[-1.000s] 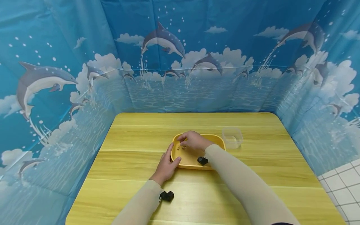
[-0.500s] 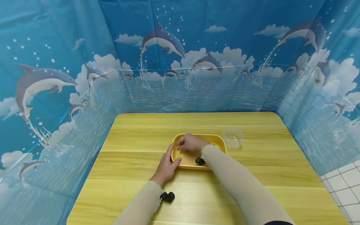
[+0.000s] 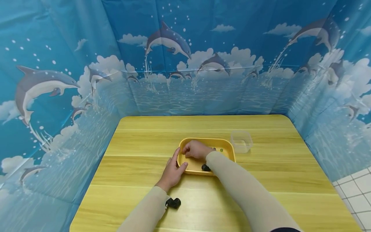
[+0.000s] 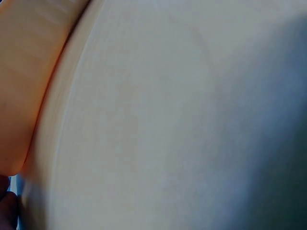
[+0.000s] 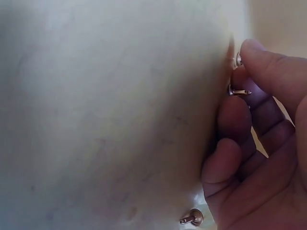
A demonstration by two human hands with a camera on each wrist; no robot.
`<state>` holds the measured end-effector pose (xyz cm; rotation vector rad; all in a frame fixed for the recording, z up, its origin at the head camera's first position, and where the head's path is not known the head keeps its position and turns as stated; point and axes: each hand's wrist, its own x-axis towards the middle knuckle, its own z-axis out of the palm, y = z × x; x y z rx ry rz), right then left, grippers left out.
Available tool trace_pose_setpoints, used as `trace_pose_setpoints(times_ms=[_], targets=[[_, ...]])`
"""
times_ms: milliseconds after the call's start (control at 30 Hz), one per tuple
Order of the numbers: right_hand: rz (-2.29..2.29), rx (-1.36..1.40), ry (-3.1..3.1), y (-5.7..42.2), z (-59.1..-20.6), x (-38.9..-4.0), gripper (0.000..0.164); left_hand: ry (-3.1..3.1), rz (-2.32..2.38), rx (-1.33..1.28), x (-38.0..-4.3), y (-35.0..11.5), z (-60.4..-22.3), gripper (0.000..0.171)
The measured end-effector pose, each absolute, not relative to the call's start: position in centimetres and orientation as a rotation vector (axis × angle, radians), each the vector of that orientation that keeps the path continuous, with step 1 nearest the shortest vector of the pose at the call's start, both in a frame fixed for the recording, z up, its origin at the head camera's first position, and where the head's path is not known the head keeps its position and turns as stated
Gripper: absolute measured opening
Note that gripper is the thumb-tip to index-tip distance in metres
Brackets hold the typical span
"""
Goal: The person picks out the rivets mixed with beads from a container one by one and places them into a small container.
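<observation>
Dolphin curtains (image 3: 174, 93) border the wood-grain table (image 3: 142, 138) bearing a tray (image 3: 194, 165).

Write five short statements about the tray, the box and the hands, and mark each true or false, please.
1. The right hand is over the tray. True.
2. The left hand touches the box. False: it touches the tray's left end.
3. The box stands inside the tray. False: it is outside, on the table.
4. Small metal pieces show at the right hand's fingertips. True.
5. The tray is blue. False: it is yellow.
</observation>
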<state>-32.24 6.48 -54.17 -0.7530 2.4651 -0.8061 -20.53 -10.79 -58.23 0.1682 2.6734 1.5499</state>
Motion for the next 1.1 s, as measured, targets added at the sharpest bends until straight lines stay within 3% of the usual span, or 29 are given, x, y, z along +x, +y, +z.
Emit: trace_pose_setpoints(times_ms=[1100], targets=[[-0.702,-0.766,2.589,6.0,-55.4,-32.2,0.007,2.680,1.540,0.171,-20.4,-10.7,-58.2,0.074]])
